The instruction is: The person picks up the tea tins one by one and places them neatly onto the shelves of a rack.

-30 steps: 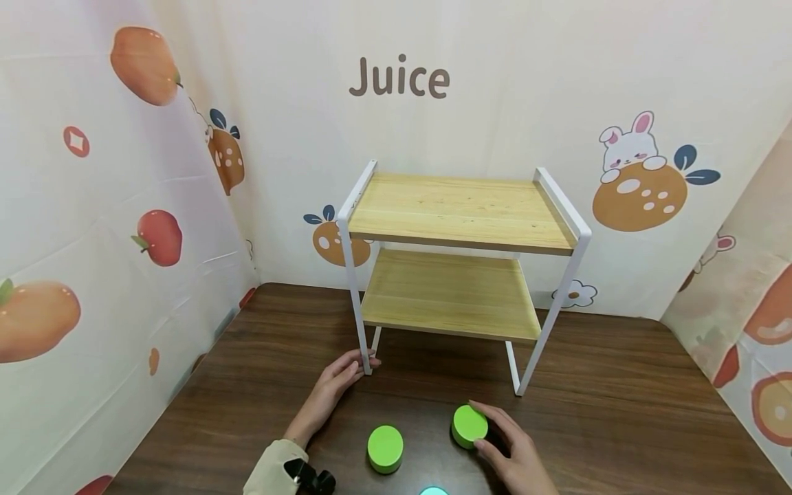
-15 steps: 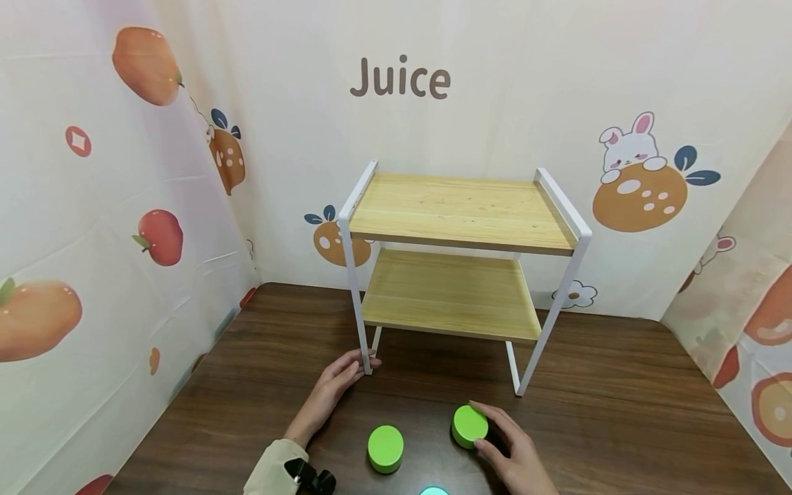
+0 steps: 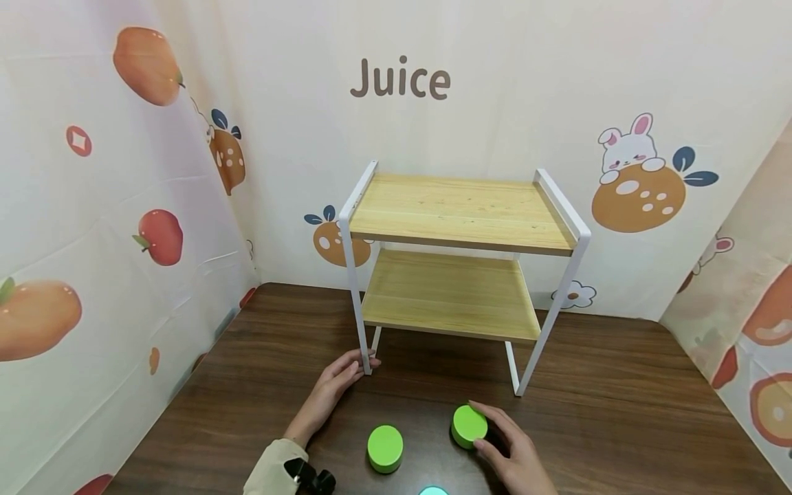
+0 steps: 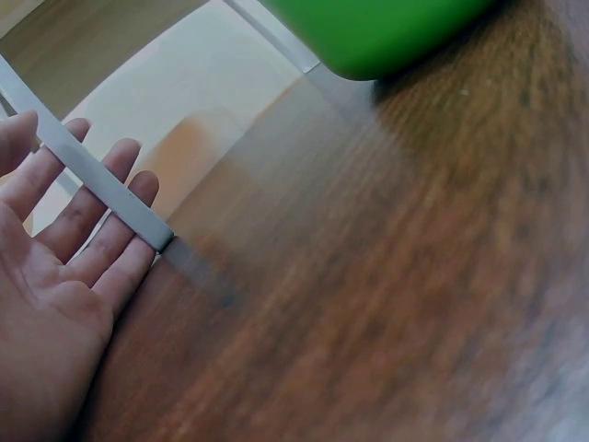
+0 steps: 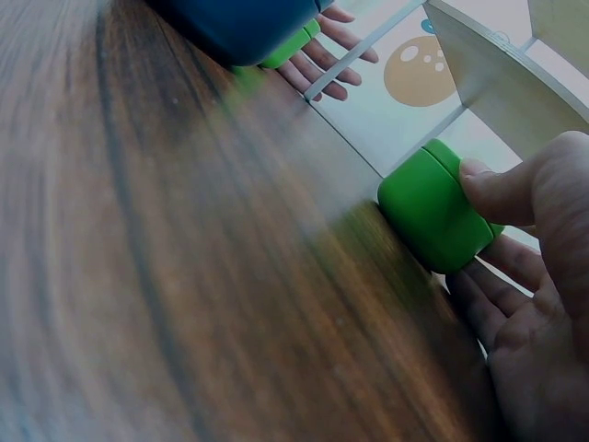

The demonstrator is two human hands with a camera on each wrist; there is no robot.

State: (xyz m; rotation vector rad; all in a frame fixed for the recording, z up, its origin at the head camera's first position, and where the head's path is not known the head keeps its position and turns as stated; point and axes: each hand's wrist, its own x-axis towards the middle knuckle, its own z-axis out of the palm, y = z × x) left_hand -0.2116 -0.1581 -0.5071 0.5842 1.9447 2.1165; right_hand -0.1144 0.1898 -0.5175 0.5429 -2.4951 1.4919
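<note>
My left hand point(image 3: 331, 388) is at the front left leg of a two-tier shelf point(image 3: 452, 292) with wooden boards and a white frame. In the left wrist view its mostly straight fingers point(image 4: 106, 249) lie behind the white leg point(image 4: 92, 170), with the thumb near the leg's front side. At the lower right of the head view, my right hand point(image 3: 516, 454) holds a small round green jar point(image 3: 468, 425) between thumb and fingers. That jar point(image 5: 433, 207) stands low at the tabletop in the right wrist view. A second green jar point(image 3: 385, 448) stands between the hands.
A blue container point(image 5: 239, 28) shows in the right wrist view; a bright blue-green top point(image 3: 433, 491) peeks in at the head view's bottom edge. Behind the dark wooden table point(image 3: 619, 412) hangs a fruit-printed curtain point(image 3: 495, 89), which also runs along both sides.
</note>
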